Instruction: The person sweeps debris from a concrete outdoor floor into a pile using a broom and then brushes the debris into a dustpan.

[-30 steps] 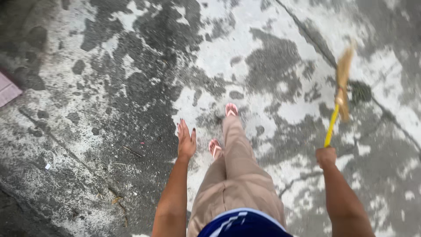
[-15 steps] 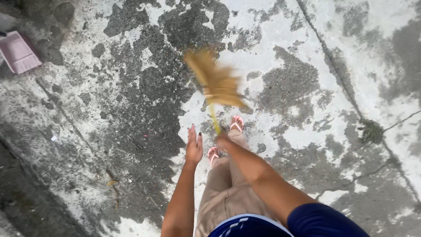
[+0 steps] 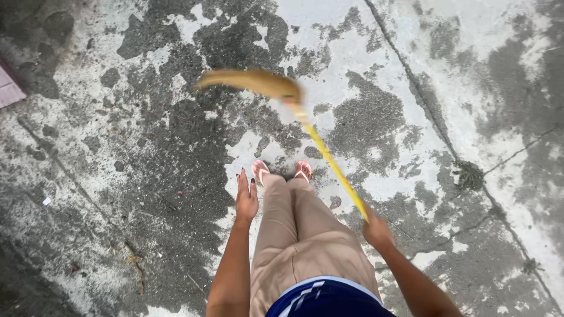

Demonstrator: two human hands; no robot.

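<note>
My right hand [image 3: 376, 230] grips the lower end of a yellow broom handle [image 3: 333, 167]. The straw-coloured broom head [image 3: 252, 82] is blurred with motion, stretched out to the left over the wet concrete ahead of my feet. My left hand [image 3: 246, 195] hangs beside my left thigh with fingers straight and holds nothing. My feet in pink flip-flops [image 3: 281, 170] stand side by side below the broom head.
Patchy wet and dry concrete ground [image 3: 147, 147] with cracks running across the right side. A pink flat object [image 3: 8, 89] lies at the left edge. Small twigs and bits of litter [image 3: 136, 261] lie at lower left. A weed tuft [image 3: 470, 175] grows in a crack.
The broom swung from far right across in front of me to the left. My right arm moved back to the right. My feet came together.
</note>
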